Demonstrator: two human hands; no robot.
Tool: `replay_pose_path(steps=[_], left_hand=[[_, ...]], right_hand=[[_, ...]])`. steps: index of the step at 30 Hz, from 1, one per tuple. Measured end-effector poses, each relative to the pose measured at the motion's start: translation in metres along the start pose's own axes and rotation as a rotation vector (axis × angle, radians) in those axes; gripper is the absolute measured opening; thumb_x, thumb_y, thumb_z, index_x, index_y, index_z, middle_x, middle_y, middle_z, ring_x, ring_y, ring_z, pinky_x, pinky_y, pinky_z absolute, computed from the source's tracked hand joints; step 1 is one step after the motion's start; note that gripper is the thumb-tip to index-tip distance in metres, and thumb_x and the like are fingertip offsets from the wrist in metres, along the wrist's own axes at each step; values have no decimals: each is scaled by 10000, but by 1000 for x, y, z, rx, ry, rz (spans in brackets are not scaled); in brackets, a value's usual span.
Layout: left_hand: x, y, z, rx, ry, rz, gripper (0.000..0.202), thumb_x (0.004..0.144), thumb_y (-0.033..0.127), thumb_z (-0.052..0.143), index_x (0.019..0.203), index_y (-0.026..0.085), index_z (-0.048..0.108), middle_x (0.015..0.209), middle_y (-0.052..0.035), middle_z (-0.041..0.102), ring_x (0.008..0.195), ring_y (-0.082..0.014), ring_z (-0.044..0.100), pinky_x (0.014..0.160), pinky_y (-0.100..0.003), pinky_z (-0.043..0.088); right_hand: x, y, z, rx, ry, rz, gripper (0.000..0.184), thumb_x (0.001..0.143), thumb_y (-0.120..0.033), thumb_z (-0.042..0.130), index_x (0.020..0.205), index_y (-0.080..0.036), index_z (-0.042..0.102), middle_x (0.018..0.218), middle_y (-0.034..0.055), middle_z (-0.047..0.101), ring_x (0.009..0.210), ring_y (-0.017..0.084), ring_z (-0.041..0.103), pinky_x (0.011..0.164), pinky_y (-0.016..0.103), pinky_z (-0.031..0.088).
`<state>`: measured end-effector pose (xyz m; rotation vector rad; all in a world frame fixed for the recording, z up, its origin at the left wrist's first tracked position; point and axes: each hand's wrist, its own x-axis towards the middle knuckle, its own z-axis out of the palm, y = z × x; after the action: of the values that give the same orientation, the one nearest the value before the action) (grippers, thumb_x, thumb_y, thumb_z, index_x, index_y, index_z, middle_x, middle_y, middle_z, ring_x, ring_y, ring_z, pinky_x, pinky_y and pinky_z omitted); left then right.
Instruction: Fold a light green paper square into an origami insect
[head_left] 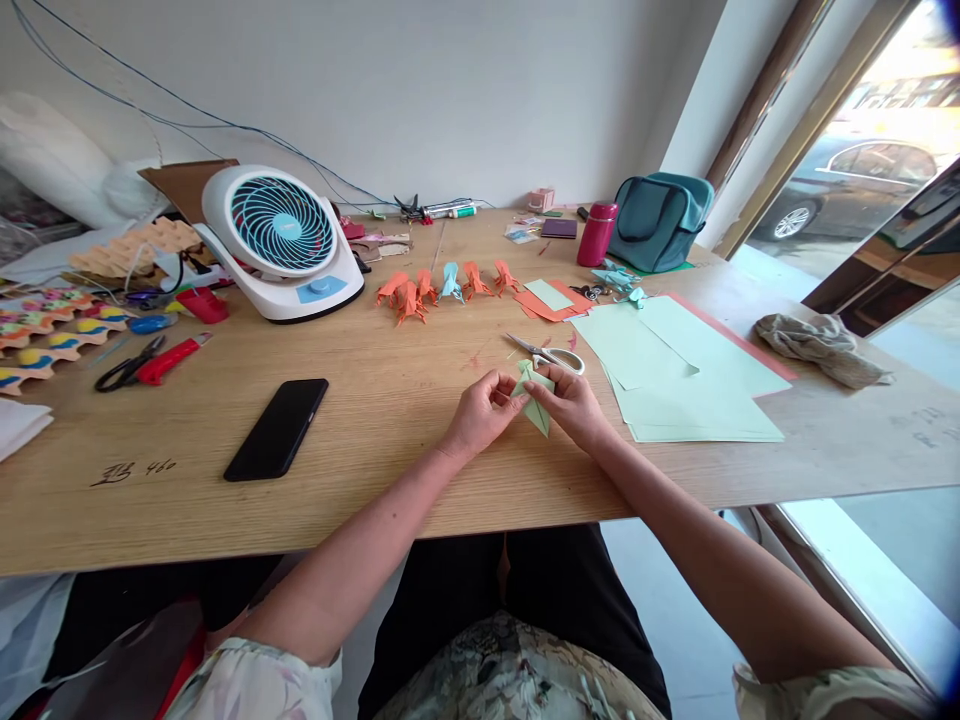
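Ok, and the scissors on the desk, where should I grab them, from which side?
I'd take the scissors by the white handle loops, from the right: they lie flat, loops rightward, pointed blades leftward. The right hand is nearest but holds the folded pale-green paper, so it would likely need freeing first.

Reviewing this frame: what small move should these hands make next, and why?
Perhaps the right hand should press the fold flat: it pinches the partly folded green paper, whose left side the left hand holds.
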<state>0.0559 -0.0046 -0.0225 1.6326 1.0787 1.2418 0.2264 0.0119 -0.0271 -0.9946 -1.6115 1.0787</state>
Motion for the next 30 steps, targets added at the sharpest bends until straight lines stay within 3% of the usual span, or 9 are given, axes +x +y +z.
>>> replay_pose_path(steps=[6,11,20,30], left_hand=[[1,-6,1,-65,4,-54,406,739,507,789,686,182,550,612,47,524,552,-86,452,508,-210,375],[4,-8,-3,-148,84,-112,362,742,459,763,698,196,518,600,57,496,538,-85,449,470,-198,397],[4,-5,-4,-312,102,-195,443,637,502,838,828,178,605,716,28,606,618,-106,550,455,-189,436],[4,-8,-5,-345,43,-291,460,620,463,865,894,164,650,718,17,635,594,-96,532,468,-181,376]], right_hand=[[0,-6,1,28,-17,-9,548,756,-765,673,802,-234,548,737,2,513,685,163,463,605,305,407],[-1,-6,0,19,-45,10,544,813,-756,622,750,-226,517,702,-13,483,655,142,427,599,295,378],[1,3,1,-27,-135,61,601,796,-810,586,679,-225,515,631,1,560,578,141,464,569,307,367],[-1,9,3,-64,-143,13,559,843,-751,594,688,-221,504,638,-10,546,587,137,480,560,295,376]])
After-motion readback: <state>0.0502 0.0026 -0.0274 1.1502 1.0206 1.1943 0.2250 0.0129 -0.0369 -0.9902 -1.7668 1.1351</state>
